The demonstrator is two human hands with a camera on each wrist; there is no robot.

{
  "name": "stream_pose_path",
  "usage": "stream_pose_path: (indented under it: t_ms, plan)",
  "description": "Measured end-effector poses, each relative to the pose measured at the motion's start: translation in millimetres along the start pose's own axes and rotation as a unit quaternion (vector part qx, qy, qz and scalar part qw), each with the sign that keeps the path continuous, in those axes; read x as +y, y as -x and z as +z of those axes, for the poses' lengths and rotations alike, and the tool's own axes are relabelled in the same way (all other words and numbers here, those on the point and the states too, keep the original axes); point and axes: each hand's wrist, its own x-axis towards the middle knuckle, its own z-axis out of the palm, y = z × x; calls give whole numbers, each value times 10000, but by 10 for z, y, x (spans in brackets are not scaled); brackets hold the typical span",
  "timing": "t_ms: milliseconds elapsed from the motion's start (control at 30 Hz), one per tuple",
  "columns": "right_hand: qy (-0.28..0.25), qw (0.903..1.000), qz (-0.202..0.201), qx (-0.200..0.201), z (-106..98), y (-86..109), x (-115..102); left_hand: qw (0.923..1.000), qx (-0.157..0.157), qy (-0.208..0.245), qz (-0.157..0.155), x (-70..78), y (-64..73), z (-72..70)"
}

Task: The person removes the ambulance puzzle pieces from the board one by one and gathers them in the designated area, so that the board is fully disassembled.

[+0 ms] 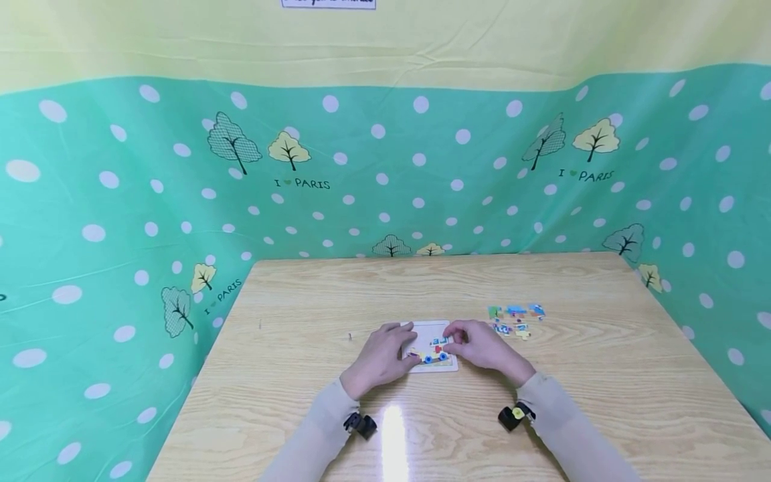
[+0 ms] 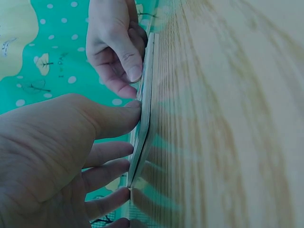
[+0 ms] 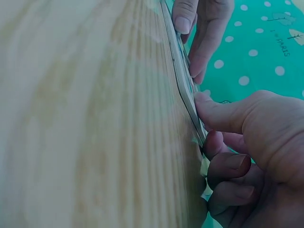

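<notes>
We see the left hand lying over the left side of a shallow white puzzle tray, with the fingers fairly straight and spread. In the left wrist view its thumb rests on the tray's rim, and the other fingers reach along the edge, apart from one another.

We see the right hand at the tray's right side, its fingers curled and the gap between thumb and index finger narrow. The right wrist view shows this thumb at the rim; we cannot tell whether the fingertips pinch a piece.

The tray lies flat on a wood-grain table, between the two hands. Inside it, along the near side and toward the right, we make out fitted jigsaw pieces with a yellow vehicle, blue wheels and a red patch; the far left part shows bare white.

Beyond the right hand, to the right of the tray, loose jigsaw pieces lie in two rough rows, mostly blue, with green and yellow among them.

We see pale sleeves on both arms, and a green and yellow cloth behind the table.
</notes>
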Motion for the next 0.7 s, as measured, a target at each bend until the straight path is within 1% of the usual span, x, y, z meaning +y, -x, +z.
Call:
stream_pose_path:
  t_ms: [200, 400, 533, 700]
  plan:
    - [-91, 9999, -21, 100, 12, 2, -3, 10000, -7, 36, -15, 8, 1, -3]
    - [-141, 9994, -186, 270, -9, 12, -4, 10000, -21, 89, -39, 18, 8, -18]
    - [-329, 9986, -274, 299, -38, 9, 26, 9999, -56, 65, -61, 23, 6, -19]
    - [-478, 9981, -190, 343, -57, -12, 65, 10000, -64, 4, -49, 12, 4, -1]
